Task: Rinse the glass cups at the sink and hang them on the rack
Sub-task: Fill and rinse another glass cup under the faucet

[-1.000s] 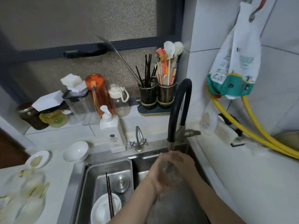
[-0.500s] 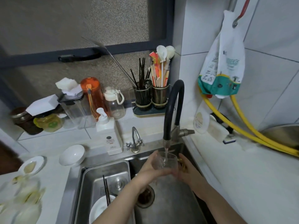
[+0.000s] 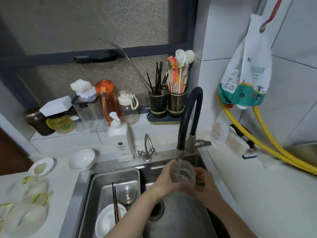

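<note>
Directly under the black faucet (image 3: pixel 188 117), over the sink (image 3: pixel 180 220), water is running into a glass cup (image 3: pixel 183 174) that the left hand (image 3: pixel 167 181) is gripping with curled fingers while the right hand (image 3: pixel 205 184) is cupping its far side, so I judge rinsing underway and hanging undone, no rack in view.

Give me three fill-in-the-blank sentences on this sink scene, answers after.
1. Water from the black faucet runs into the ____ held under it.
2. The left hand grips it; the right hand is at its ____ side.
3. Dark chopsticks lie across a white ____ in the sink tray.

Answers: glass cup; right; bowl
</note>
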A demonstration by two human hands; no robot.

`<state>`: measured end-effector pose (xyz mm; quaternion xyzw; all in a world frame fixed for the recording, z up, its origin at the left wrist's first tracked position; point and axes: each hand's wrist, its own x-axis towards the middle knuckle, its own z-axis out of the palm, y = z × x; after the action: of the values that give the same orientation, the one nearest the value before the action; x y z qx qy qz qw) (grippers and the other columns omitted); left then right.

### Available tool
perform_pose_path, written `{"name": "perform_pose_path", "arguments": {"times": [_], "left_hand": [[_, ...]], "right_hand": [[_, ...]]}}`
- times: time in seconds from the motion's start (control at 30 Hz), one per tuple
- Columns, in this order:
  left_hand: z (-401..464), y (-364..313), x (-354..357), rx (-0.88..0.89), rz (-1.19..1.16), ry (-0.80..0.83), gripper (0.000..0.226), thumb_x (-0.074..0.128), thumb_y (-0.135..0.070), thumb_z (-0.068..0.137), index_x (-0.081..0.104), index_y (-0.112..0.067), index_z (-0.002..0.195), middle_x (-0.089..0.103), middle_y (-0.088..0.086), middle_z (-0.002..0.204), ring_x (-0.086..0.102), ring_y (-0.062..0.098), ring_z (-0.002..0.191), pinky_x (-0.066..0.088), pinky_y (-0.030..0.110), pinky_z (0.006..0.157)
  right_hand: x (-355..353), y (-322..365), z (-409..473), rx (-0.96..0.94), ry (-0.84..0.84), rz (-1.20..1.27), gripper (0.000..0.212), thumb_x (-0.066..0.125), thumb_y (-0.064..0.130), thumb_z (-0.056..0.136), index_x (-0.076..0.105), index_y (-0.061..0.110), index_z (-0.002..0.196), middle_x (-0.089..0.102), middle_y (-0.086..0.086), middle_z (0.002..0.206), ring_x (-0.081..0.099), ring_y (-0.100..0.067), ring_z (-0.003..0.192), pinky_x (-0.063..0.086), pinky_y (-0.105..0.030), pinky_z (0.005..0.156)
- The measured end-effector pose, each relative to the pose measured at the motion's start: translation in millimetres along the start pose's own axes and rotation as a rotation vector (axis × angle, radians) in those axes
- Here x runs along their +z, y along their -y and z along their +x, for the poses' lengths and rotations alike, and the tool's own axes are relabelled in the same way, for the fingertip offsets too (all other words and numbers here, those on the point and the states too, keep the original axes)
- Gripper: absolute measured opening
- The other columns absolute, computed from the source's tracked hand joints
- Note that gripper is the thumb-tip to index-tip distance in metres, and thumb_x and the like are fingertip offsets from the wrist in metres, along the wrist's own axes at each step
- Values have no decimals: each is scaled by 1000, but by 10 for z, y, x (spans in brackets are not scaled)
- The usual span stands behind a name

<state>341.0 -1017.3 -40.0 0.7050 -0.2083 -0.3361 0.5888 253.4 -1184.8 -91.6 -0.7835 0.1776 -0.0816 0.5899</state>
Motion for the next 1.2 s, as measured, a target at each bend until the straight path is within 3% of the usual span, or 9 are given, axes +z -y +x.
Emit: {"name": "perform_pose_path", "arguments": {"times": [0.07,0.23,0.43,0.57,0.73,0.8,0.93,1.07,1.2], "left_hand": [[-19,153,-74,-3,-56,-93,113,93,-53,43,38,-29,139,54,-8,134,54,10,123,46,40,106],[87,38,-144,-1,-64,-192,101,90,-56,45,45,-46,135,37,-11,144,39,11,133,41,42,111],[7,230,-78,2,-180,-221,81,91,-39,57,52,-36,128,52,-13,135,50,0,123,47,21,97],[6,292,-210,-47,-240,-261,65,88,-40,62,57,-41,119,54,-9,136,47,10,130,41,37,111],[16,295,-179,-51,-215,-171,74,89,-44,60,54,-41,126,52,-12,140,45,8,132,40,38,112],[-10,335,-254,-62,-234,-138,72,86,-36,67,52,-36,131,51,-10,142,45,10,133,38,38,113],[2,258,-296,-77,-235,-104,89,89,-53,53,52,-37,132,51,-10,143,41,10,137,31,39,117],[-4,286,-194,-71,-203,-22,87,88,-36,61,48,-29,138,58,-8,136,54,6,125,44,29,107],[-8,292,-290,-55,-282,-102,91,91,-38,55,50,-25,136,54,-3,141,48,17,133,36,43,114]], "right_hand": [[124,-59,28,-21,33,-42,79,92,48,51,57,22,118,54,-11,121,63,-22,105,59,-38,81],[169,-3,277,-64,22,-54,73,87,56,55,59,29,117,58,-8,120,64,-22,105,60,-35,78],[88,126,104,-44,47,-70,56,83,50,64,62,26,111,59,-10,113,65,-14,95,56,-24,73],[165,385,101,-6,96,1,51,83,41,68,60,30,112,65,10,111,64,-5,100,55,-26,83],[38,349,44,58,87,24,48,80,28,74,58,32,116,66,14,112,63,-4,105,53,-24,90],[68,440,40,52,172,12,53,80,30,73,55,43,118,65,19,115,61,5,104,50,-15,84],[43,628,22,66,222,103,48,77,19,77,55,49,107,68,29,98,62,16,91,49,-6,69],[-16,603,-136,50,181,152,49,77,23,73,57,44,112,69,28,103,63,10,97,50,-7,72],[104,666,-71,22,199,135,42,77,16,75,63,46,101,72,22,99,67,3,95,52,-12,73]]}}
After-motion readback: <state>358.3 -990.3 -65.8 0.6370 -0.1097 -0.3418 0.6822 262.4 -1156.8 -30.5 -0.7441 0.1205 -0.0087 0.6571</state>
